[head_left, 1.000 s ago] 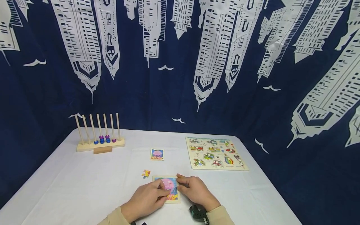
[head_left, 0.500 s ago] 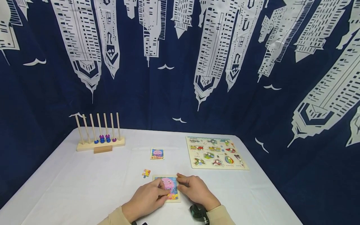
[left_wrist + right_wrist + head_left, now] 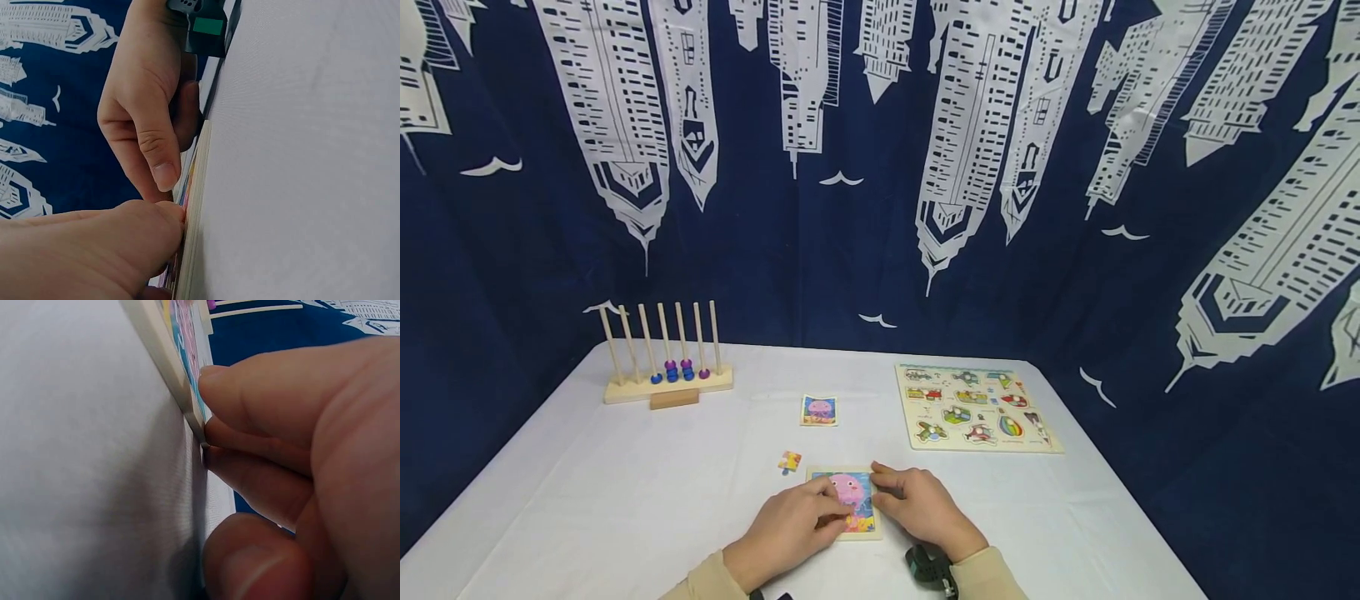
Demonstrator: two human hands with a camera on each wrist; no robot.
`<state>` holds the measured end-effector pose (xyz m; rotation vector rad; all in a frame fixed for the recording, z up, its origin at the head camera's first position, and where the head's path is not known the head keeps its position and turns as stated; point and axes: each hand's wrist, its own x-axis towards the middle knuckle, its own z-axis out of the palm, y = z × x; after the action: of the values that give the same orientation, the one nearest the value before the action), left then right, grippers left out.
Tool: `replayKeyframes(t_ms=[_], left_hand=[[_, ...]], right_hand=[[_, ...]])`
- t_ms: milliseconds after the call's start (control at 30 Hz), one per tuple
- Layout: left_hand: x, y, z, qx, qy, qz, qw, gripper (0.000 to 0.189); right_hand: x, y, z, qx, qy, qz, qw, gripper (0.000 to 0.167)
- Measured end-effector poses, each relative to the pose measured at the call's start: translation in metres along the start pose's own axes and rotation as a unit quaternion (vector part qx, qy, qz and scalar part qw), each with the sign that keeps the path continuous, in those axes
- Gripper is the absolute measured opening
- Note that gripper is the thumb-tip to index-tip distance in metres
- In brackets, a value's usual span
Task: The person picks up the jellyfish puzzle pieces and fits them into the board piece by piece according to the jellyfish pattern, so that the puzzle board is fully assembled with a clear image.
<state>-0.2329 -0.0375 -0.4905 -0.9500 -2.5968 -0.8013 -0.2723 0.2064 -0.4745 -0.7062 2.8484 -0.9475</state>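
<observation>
A small framed jigsaw puzzle (image 3: 863,521) with a pink sea creature lies flat in front of me in the head view. My left hand (image 3: 793,523) reaches over its left side, thumb and fingers drawn together on a jigsaw piece low in the picture; the fingers mostly hide that piece. At the upper right corner, my right hand (image 3: 922,507) holds the wooden frame, thumb along its side. The right wrist view shows those fingertips right at the frame's edge (image 3: 165,362). One loose yellow and orange jigsaw piece (image 3: 789,462) lies just left of the puzzle.
A small picture card (image 3: 818,411) with the same creature lies behind the puzzle. A peg abacus (image 3: 670,385) with blue and purple beads stands back left, and a wooden vehicle puzzle board (image 3: 977,410) lies back right. All are on a white tablecloth (image 3: 587,500).
My left fingers shift very slightly over the puzzle. The right hand, the frame and the loose piece stay where they were.
</observation>
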Motion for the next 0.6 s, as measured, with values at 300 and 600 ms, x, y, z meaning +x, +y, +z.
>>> replayKeyframes(t_ms=[300,600], left_hand=[[-0.001,-0.002,-0.001,0.003,0.022,0.012,0.9997,0.007],[0.007,-0.015,-0.014,-0.021,0.124,-0.151,0.9804,0.009]], right_hand=[[0.0,-0.002,0.0,0.003,0.0,-0.003,1.0,0.038],[-0.001,-0.004,0.0,0.015,-0.002,0.002,0.9999,0.039]])
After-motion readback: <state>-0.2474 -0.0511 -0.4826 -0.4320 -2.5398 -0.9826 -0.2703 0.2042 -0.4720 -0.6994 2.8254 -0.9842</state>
